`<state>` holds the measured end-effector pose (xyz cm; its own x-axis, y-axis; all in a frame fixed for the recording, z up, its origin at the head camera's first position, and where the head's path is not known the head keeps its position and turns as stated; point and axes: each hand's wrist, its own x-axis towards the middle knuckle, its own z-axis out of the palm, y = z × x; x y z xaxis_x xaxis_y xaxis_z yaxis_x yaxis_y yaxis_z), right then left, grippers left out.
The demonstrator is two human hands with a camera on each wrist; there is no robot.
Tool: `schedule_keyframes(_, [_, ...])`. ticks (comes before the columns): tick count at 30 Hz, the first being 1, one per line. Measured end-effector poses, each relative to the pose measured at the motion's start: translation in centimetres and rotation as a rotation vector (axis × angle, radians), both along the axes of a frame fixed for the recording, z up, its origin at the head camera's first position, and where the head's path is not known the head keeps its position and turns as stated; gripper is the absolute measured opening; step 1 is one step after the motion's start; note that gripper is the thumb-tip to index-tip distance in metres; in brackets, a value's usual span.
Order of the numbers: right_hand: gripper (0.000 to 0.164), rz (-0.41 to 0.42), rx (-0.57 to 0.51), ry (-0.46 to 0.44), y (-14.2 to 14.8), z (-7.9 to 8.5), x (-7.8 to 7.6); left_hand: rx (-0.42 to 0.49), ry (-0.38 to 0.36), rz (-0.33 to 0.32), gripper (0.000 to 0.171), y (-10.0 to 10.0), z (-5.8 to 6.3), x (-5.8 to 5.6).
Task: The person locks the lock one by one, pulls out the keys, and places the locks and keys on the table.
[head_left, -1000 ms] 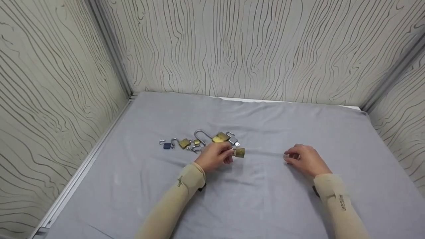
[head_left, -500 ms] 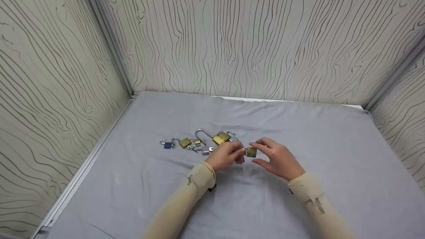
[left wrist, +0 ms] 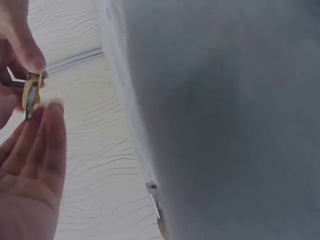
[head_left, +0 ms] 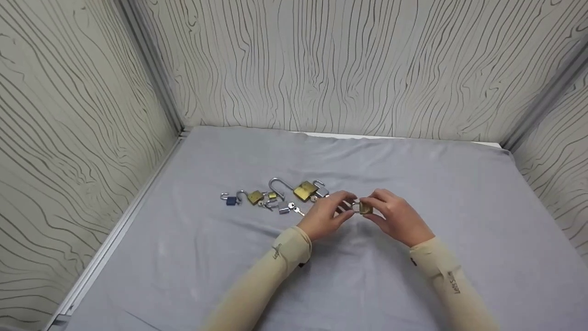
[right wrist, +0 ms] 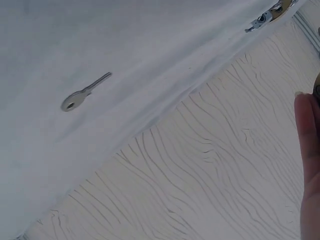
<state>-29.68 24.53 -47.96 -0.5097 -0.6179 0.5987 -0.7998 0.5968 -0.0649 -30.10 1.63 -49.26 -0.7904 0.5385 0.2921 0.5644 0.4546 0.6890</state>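
A small brass padlock (head_left: 366, 208) is held up above the cloth, its silver shackle (head_left: 355, 208) pointing left. My right hand (head_left: 397, 219) pinches the brass body between thumb and fingers. At the shackle end is my left hand (head_left: 327, 215), its thumb and fingers spread apart around the shackle; whether they touch it is hard to tell. In the left wrist view the left fingers (left wrist: 47, 145) are straight and blurred beside the padlock (left wrist: 32, 94). Only an edge of it shows in the right wrist view, by the fingertips.
Left of the hands lie several padlocks with raised shackles: a large brass one (head_left: 305, 191), a medium brass one (head_left: 255, 197), a blue one (head_left: 231, 201) and silver ones (head_left: 284, 210), with keys. A single key (right wrist: 80, 96) rests on the grey cloth (head_left: 441, 184). Patterned walls (head_left: 294, 69) enclose the table.
My left hand has carried the brass padlock to the right, and its fingers have spread. My right hand has come in from the right and taken hold of the padlock's body.
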Motion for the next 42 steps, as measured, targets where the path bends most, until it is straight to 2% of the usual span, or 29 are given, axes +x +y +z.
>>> schedule_keyframes(3, [0.040, -0.031, -0.007, -0.047, 1.5, 0.0, -0.1, -0.090, 0.067, -0.025, 0.038, 0.7, -0.1, 0.1])
schedule_keyframes(10, [0.036, -0.125, 0.021, -0.189, 4.3, -0.7, -0.2, -0.360, 0.165, -0.115, 0.051, 2.5, -0.4, 0.6])
schedule_keyframes(14, [0.031, -0.160, 0.036, -0.256, 4.8, -1.3, -0.4, -0.465, 0.202, -0.114, 0.055, 3.3, -0.6, 0.9])
schedule_keyframes(21, [0.027, -0.169, 0.087, -0.348, 5.2, -2.1, -0.5, -0.604, 0.246, -0.111, 0.059, 4.2, -0.8, 1.5])
schedule_keyframes(27, [0.024, -0.204, 0.107, -0.399, 5.8, -2.5, -0.5, -0.737, 0.197, -0.091, 0.063, 4.8, -0.6, 1.9])
schedule_keyframes(31, [0.023, -0.221, 0.128, -0.441, 5.8, -2.5, -0.6, -0.776, 0.159, -0.082, 0.064, 5.1, -0.5, 1.9])
schedule_keyframes(42, [0.022, -0.245, 0.160, -0.489, 6.0, -2.4, -0.5, -0.830, 0.150, -0.080, 0.064, 5.7, -0.4, 2.2])
